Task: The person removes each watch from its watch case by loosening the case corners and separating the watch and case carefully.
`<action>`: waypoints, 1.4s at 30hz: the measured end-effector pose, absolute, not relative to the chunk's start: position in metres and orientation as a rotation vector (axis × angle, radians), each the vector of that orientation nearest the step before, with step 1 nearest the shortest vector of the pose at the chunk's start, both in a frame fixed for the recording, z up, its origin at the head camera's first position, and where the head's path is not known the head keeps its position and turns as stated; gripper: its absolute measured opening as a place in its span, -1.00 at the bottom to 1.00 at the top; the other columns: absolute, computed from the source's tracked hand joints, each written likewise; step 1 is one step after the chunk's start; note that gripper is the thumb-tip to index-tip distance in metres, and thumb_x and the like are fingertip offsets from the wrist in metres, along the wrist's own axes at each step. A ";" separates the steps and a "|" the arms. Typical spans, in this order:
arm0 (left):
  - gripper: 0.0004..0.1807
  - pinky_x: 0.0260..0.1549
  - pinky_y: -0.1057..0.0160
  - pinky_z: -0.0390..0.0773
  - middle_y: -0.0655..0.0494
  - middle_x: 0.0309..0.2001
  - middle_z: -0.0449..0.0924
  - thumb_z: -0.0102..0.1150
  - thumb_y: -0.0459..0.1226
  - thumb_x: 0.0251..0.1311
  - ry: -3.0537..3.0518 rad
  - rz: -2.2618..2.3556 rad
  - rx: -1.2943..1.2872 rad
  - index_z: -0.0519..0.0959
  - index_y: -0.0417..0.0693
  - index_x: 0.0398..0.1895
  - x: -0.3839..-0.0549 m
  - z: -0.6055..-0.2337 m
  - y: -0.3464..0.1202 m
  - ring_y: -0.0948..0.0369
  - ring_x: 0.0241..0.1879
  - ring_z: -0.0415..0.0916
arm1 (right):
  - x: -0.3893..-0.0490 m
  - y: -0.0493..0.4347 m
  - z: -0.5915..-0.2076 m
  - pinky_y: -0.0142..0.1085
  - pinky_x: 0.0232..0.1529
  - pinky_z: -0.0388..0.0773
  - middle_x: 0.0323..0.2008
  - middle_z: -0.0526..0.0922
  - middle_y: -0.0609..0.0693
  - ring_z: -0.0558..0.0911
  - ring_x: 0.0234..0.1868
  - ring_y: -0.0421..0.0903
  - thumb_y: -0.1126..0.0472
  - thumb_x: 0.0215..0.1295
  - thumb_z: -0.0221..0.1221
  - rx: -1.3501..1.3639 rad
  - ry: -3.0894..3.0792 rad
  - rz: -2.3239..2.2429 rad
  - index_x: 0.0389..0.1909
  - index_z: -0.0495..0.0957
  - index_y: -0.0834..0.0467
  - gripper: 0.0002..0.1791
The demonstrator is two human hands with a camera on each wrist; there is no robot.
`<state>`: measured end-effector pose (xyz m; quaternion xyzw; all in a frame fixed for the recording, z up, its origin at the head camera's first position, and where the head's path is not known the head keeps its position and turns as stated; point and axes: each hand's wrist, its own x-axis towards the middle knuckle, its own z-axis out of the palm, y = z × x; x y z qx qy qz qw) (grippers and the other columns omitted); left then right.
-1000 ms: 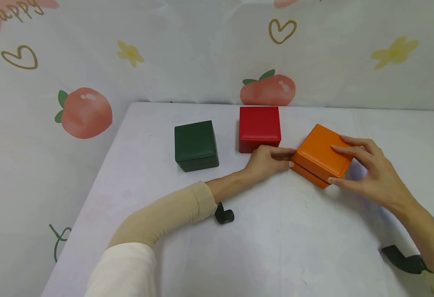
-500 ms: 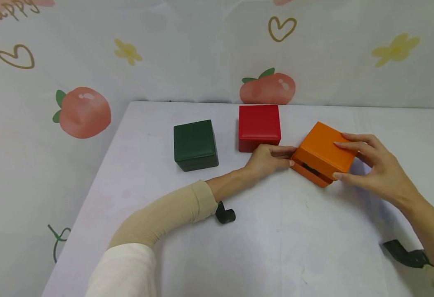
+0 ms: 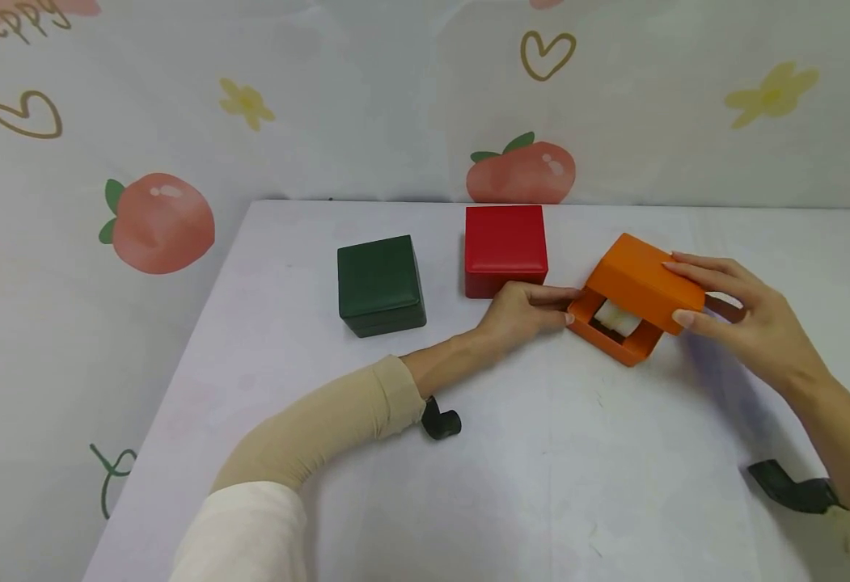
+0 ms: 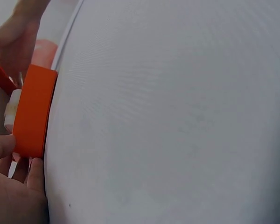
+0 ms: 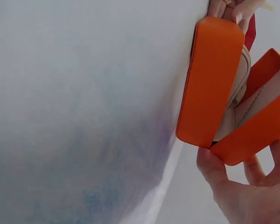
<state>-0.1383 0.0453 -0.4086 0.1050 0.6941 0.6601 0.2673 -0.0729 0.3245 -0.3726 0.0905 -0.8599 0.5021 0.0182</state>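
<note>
Orange box (image 3: 643,279) ajar; R hand (image 3: 752,311) pinches lid (image 5: 256,135); L hand (image 3: 521,317) pinches base (image 3: 602,342) w/ fingertips.

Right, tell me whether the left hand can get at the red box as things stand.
Probably yes: the left hand is just in front of the red box, with nothing seen between them, though it would likely have to let go of the orange box first.
</note>
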 end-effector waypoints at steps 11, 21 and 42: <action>-0.68 -0.13 0.43 0.57 0.34 -0.13 0.73 0.36 -0.39 0.17 1.950 1.739 0.344 0.74 0.03 0.00 -0.138 -0.407 0.045 0.40 -0.06 0.58 | -0.079 0.332 -0.362 -0.36 0.31 0.06 0.30 0.43 -0.38 0.32 0.24 -0.38 0.11 0.51 0.04 0.076 -2.792 1.521 0.42 0.39 -0.10 -0.52; -0.73 -0.17 0.43 0.59 0.33 -0.22 0.74 0.38 -0.39 0.13 2.009 1.735 0.366 0.77 0.02 -0.08 -0.135 -0.409 0.046 0.42 -0.11 0.60 | -0.078 0.328 -0.360 -0.42 0.41 0.00 0.30 0.47 -0.30 0.33 0.33 -0.37 0.10 0.53 0.03 0.039 -2.702 1.564 0.37 0.44 -0.06 -0.56; -0.80 -0.18 0.45 0.57 0.36 -0.25 0.74 0.40 -0.34 0.14 2.094 1.699 0.415 0.79 0.04 -0.16 -0.135 -0.407 0.051 0.42 -0.13 0.61 | -0.082 0.315 -0.349 -0.47 0.25 0.37 0.19 0.58 0.19 0.47 0.31 -0.07 0.60 0.37 0.00 0.453 -2.142 1.928 0.12 0.46 0.59 -0.67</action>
